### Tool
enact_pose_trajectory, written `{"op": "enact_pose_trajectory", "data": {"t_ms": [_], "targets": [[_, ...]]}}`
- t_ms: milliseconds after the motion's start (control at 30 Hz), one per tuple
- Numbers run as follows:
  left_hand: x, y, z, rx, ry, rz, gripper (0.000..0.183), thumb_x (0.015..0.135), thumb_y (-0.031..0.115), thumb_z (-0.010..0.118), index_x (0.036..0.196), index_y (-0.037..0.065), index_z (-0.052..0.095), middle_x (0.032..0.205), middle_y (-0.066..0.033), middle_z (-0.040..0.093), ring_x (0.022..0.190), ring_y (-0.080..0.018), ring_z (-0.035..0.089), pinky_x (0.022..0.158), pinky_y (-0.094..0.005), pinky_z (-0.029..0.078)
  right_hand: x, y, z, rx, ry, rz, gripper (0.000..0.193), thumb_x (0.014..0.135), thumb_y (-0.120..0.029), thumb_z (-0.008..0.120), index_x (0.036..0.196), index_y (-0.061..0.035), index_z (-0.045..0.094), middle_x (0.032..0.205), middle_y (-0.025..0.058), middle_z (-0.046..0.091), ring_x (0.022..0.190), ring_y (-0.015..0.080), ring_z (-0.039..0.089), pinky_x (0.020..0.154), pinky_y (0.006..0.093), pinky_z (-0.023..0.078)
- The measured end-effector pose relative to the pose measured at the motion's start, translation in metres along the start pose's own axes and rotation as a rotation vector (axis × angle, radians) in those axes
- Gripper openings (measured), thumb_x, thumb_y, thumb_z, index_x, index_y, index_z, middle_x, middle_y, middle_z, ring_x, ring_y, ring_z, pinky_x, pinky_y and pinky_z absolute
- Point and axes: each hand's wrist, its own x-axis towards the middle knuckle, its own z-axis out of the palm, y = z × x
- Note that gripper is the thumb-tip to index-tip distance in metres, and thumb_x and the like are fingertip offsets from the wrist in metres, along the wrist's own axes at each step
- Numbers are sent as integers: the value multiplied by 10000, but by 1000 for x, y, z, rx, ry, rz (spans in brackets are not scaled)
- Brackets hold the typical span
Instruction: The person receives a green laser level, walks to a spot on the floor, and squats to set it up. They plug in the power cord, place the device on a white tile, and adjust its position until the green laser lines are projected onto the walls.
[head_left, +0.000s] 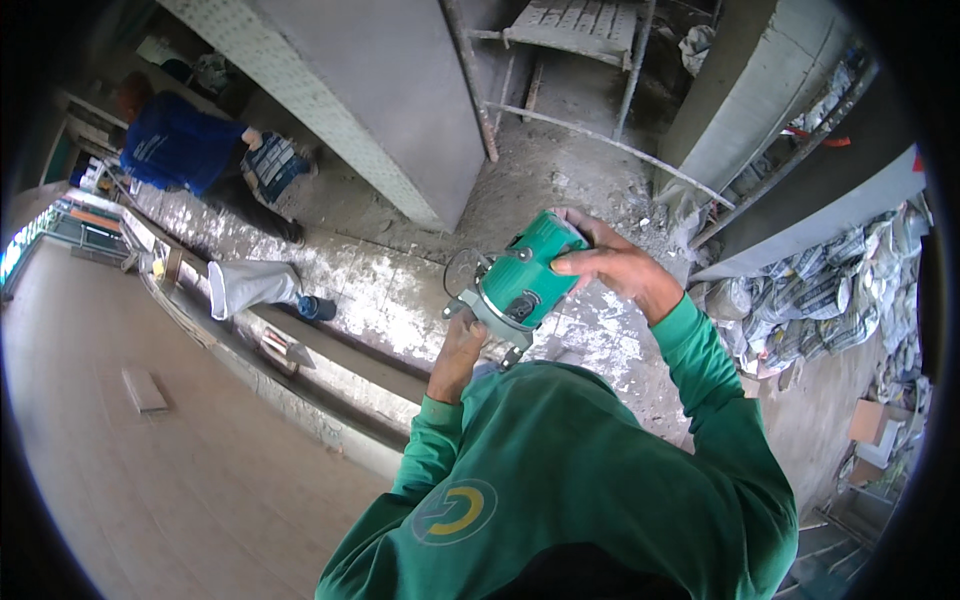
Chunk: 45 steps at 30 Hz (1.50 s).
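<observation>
In front of my chest I hold a laser level [530,265], a green cylindrical device with a grey base and small dark-tipped feet. It is tilted, its top toward the upper right. My left hand [462,343] is closed on the grey base at the lower left. Around the upper end of the green body curls my right hand [607,262], its thumb lying across the near side. A thin dark loop [459,268] shows beside the device on its left. Parts of the fingers of both hands are hidden behind it.
A person in a blue top [190,145] bends over at the upper left. A white sack [250,287] and a dark blue bottle [317,308] lie by the low ledge [330,400]. Scaffolding [610,140] stands ahead beyond a grey column [370,90]. Filled sacks [810,295] are piled right.
</observation>
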Motion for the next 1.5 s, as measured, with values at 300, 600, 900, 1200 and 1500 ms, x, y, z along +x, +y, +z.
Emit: {"op": "enact_pose_trajectory", "data": {"t_ms": [300, 600, 900, 1200, 1500], "targets": [[-2, -16, -48, -486, -125, -122, 1122, 942, 853, 503, 1719, 92, 227, 1753, -112, 320, 1605, -311, 324, 1311, -510, 294, 69, 3, 71, -113, -107, 155, 1039, 848, -406, 890, 1632, 26, 361, 1463, 230, 575, 1313, 331, 612, 797, 412, 684], [-18, 22, -75, -756, -52, -204, 939, 984, 775, 571, 1656, 142, 396, 1615, -117, 521, 1423, -336, 562, 1150, -579, 495, 96, -15, 147, -399, -178, 141, 981, 860, -554, 854, 1593, -35, 459, 1456, 222, 614, 1316, 349, 640, 809, 422, 672], [-38, 31, -103, -856, -27, -245, 873, 1013, 774, 518, 1623, 155, 434, 1547, -111, 579, 1338, -309, 614, 1027, -569, 552, 106, -2, 197, -475, -43, 124, 877, 928, -589, 764, 1563, -33, 526, 1410, 207, 640, 1279, 315, 645, 887, 390, 607], [-47, 37, -127, -861, -95, -210, 803, 1078, 688, 490, 1635, 117, 398, 1535, -92, 580, 1345, -267, 593, 1087, -464, 497, 117, 22, 219, -485, 42, 114, 824, 939, -628, 716, 1542, -85, 577, 1427, 191, 630, 1275, 307, 628, 970, 432, 559], [-48, 48, -130, -808, -82, -325, 750, 1055, 744, 463, 1530, 167, 521, 1389, -46, 660, 1155, -222, 655, 813, -403, 541, 105, 39, 219, -412, 170, 136, 831, 923, -633, 746, 1556, -122, 573, 1487, 193, 578, 1358, 326, 588, 1045, 452, 549]]}}
